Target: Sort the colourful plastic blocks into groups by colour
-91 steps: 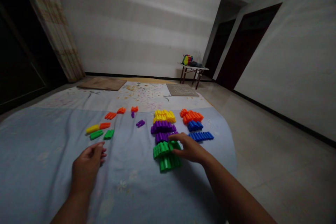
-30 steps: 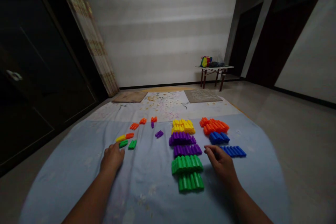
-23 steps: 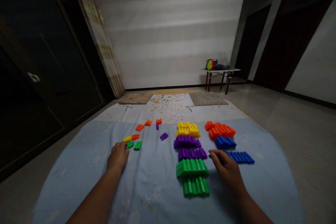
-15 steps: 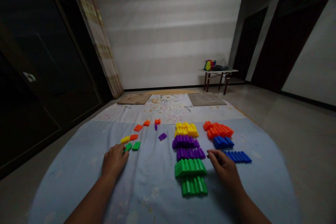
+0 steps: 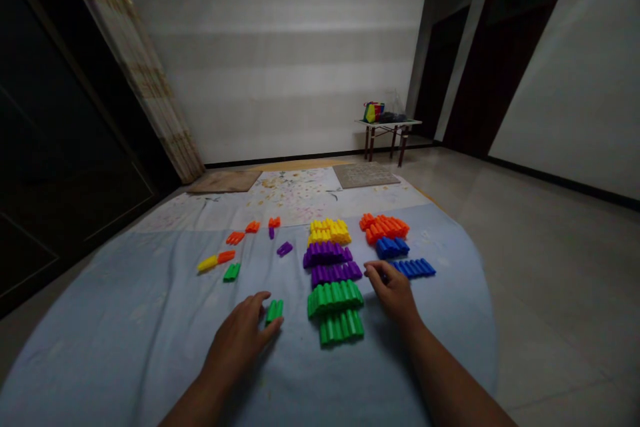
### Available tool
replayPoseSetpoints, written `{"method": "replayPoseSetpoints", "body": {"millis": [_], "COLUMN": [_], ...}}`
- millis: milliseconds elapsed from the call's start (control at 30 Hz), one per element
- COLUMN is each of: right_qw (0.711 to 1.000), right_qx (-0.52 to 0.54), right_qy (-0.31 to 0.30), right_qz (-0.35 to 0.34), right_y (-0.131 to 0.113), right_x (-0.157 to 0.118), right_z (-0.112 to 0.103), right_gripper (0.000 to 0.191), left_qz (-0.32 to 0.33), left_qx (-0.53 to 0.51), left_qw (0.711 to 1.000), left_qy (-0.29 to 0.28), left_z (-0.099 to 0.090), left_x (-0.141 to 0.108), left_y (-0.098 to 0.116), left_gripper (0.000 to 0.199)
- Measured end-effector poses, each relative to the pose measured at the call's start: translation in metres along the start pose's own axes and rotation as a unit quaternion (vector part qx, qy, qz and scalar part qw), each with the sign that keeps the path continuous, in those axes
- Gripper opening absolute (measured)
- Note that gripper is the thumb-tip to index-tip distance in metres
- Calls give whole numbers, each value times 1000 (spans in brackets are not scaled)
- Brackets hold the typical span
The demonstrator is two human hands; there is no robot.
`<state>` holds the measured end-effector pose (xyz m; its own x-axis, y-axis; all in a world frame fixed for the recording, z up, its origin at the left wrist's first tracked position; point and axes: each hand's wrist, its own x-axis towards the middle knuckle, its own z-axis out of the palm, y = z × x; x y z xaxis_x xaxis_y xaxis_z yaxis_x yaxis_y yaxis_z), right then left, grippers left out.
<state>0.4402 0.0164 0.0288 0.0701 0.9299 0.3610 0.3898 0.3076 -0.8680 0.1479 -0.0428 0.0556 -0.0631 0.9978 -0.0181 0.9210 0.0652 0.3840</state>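
Note:
My left hand [image 5: 240,337] rests low over the blue cloth, its thumb and forefinger spread around a joined pair of small green plastic tubes [image 5: 275,311]. The thumb tip is at the tubes' near end. My right hand [image 5: 393,292] is curled, thumb and forefinger together, beside rows of purple tubes [image 5: 336,273] and blue tubes [image 5: 415,268]; anything inside it is hidden. Green tubes [image 5: 335,297] lie stacked in rows between my hands. Behind the purple rows are yellow tubes [image 5: 329,231], with orange tubes [image 5: 385,228] to their right.
Loose pieces are scattered at left: a green pair [image 5: 231,272], a yellow piece [image 5: 207,264], several orange ones [image 5: 235,237] and a purple pair [image 5: 285,249]. Two flat mats [image 5: 367,175] lie at the table's far end. A small side table [image 5: 389,123] stands near the wall.
My left hand has moved right and nearer, and a green pair has come from the loose pieces toward the green rows. The view has turned right. My right hand stays beside the purple rows.

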Motion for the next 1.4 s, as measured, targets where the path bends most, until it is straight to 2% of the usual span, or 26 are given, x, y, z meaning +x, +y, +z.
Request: {"method": "replayPoseSetpoints", "body": {"millis": [67, 133, 233, 300, 500, 600, 700, 800, 900, 1000, 1167, 1400], "right_qw": [1000, 1000, 1000, 1000, 1000, 1000, 999, 999, 996, 988, 981, 982], "right_qx": [3, 5, 7, 7, -10, -23, -26, -31, -56, -98, -133, -128], "right_qy": [4, 7, 9, 1, -19, -18, -20, -28, -72, -115, -128, -129], "right_qz": [-1, -1, -2, -2, 18, 12, 2, 7, 25, 42, 56, 60], "right_y": [1, 2, 4, 4, 2, 0, -5, -8, -6, -1, -1, -3], "right_x": [0, 1, 1, 1, -1, -2, -2, -4, -7, -10, -9, -7], "right_z": [0, 0, 1, 2, 4, 5, 4, 1, -1, 0, -1, -2], "right_gripper": [29, 29, 29, 29, 30, 29, 27, 25, 21, 18, 17, 17], "left_qz": [36, 68, 115, 127, 101, 90, 89, 119, 155, 169, 194, 177], "left_qx": [-27, -56, -78, -78, -38, -47, -65, -66, -67, -57, -25, 37], "left_qw": [999, 995, 985, 982, 989, 993, 994, 990, 985, 983, 979, 982], "left_qy": [-5, -38, -99, -115, -100, -66, -28, -21, -35, -49, -48, -51], "left_z": [0, -3, -8, -8, -4, -10, -22, -30, -28, -18, -1, 10], "left_x": [5, 10, 15, 17, 26, 28, 26, 21, 16, 19, 31, 38], "left_y": [-7, -13, -17, -17, -21, -20, 0, 39, 81, 108, 124, 129], "left_gripper": [56, 56, 47, 43, 37, 36, 41, 42, 40, 41, 42, 37]}}
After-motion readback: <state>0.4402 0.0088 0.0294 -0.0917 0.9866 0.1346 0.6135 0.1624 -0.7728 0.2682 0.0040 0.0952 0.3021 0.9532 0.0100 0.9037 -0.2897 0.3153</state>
